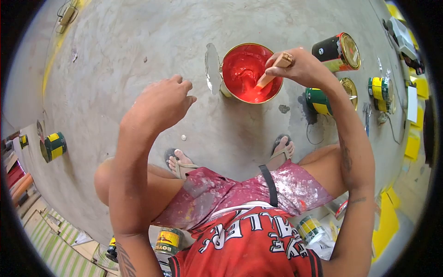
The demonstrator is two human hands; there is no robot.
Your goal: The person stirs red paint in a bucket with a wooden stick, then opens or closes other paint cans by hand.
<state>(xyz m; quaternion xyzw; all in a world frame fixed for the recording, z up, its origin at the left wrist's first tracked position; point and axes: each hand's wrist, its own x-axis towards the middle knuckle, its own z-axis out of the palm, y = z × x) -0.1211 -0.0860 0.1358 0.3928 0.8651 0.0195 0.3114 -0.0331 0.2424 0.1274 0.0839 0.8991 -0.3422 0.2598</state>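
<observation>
A can [225,91] of red paint [237,76] stands upright on the floor in front of me. My right hand [302,68] is closed around a wooden stirring stick [273,74]. The stick tilts over the can's right side, and its lower end dips into the paint, which shows swirls around it. To the left of the can, my left hand [161,104] hovers with loosely bent fingers, slightly apart and holding nothing. It does not touch the can.
Right of the paint can are a black can [328,51], a green and yellow can [318,101] and another green can [379,88]. A tipped green can [55,146] lies far left. A power strip [68,15] sits at upper left. Yellow pieces [386,226] line the right.
</observation>
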